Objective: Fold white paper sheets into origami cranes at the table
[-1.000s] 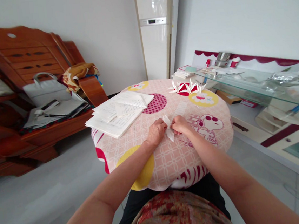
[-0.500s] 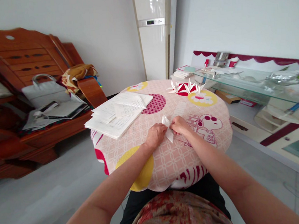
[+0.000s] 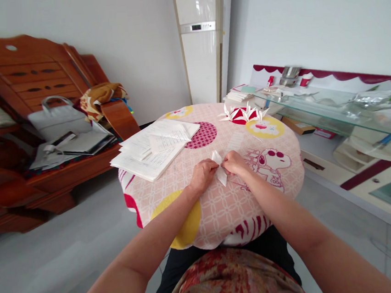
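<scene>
Between my two hands, over the middle of the round table, is a small piece of folded white paper [image 3: 221, 176], narrow and pointed at its near end. My left hand [image 3: 204, 173] pinches its left side, fingers curled. On its right side my right hand [image 3: 234, 163] grips with thumb and bent fingers. The fingertips partly hide the middle of the paper. Farther back on the table stand several white folded paper cranes [image 3: 246, 114].
A pink patterned cloth [image 3: 208, 209] covers the table. Handwritten sheets [image 3: 149, 167] lie stacked at the left. To the right is a glass-topped cabinet [image 3: 344, 116] with assorted things, to the left a wooden bench [image 3: 63, 175] holding a grey bag [image 3: 59, 120].
Both hands stay in nearly the same place on the folded paper. The view has shifted very slightly; nothing has been let go.
</scene>
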Action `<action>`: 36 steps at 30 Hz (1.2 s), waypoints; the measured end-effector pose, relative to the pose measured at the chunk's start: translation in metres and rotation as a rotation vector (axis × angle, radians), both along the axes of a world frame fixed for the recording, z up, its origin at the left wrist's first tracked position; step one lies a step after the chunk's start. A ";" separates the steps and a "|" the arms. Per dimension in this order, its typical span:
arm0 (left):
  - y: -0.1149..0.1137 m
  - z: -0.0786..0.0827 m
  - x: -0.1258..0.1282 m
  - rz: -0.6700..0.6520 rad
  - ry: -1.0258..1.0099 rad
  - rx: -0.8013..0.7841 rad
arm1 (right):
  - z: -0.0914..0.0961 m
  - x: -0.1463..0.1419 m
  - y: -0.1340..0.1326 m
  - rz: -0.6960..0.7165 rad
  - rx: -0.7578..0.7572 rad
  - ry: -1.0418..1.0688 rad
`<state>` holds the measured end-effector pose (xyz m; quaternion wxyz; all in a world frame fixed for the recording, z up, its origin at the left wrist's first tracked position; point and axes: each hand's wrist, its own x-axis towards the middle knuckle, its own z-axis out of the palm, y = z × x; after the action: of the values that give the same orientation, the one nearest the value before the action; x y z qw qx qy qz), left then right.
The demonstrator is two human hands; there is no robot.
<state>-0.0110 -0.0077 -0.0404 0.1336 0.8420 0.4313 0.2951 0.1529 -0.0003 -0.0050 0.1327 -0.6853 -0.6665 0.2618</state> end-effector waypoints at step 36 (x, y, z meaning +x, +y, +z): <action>0.012 0.008 -0.026 -0.304 0.090 -0.003 | 0.018 0.007 -0.009 -0.031 -0.161 0.248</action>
<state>-0.0369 0.0039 -0.0326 0.1585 0.9099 0.3047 0.2327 0.1602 -0.0092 0.0127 0.1628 -0.6664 -0.6111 0.3949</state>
